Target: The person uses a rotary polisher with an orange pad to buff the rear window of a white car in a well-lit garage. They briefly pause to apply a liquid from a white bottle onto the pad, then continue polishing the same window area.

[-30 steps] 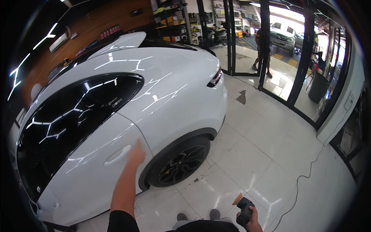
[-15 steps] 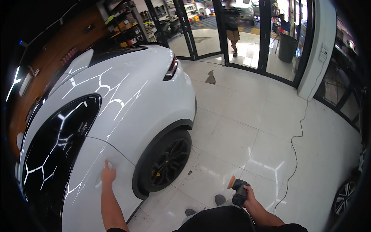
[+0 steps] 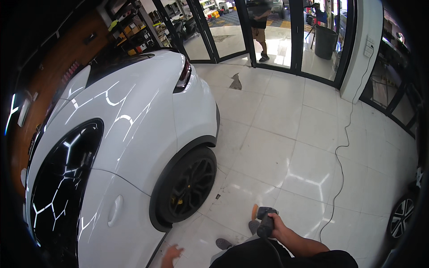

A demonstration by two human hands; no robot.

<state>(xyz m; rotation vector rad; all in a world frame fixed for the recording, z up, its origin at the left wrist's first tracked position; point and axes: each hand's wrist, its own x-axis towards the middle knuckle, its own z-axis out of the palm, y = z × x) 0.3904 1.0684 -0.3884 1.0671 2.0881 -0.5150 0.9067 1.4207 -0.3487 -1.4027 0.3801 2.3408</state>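
- Right hand (image 3: 278,222) was wrapped tight round the grip of a small black polisher (image 3: 264,219), lower centre of the frame; its orange pad (image 3: 255,211) faced left toward the car and touched nothing.
- Left hand (image 3: 172,254) sat at the bottom edge, blurred, near the lower edge of the white car (image 3: 147,120); fingers looked loosely spread and empty, and contact with the panel could not be told.
- Polisher hung over the white tiled floor (image 3: 277,147), just right of the black rear wheel (image 3: 187,185), apart from the paint.
- A thin cord (image 3: 339,156) ran across the tiles on the right side toward the wall.
- Door handle (image 3: 114,210) and dark side window (image 3: 62,187) lay in the lower left.
- Another person (image 3: 259,27) stood at the glass doors, top centre, well apart.
- Judged step: between passes, tool carried, bodywork not yet under the pad.
- Next move would call for bringing the pad flat onto the panel near the wheel arch, minding the cord.
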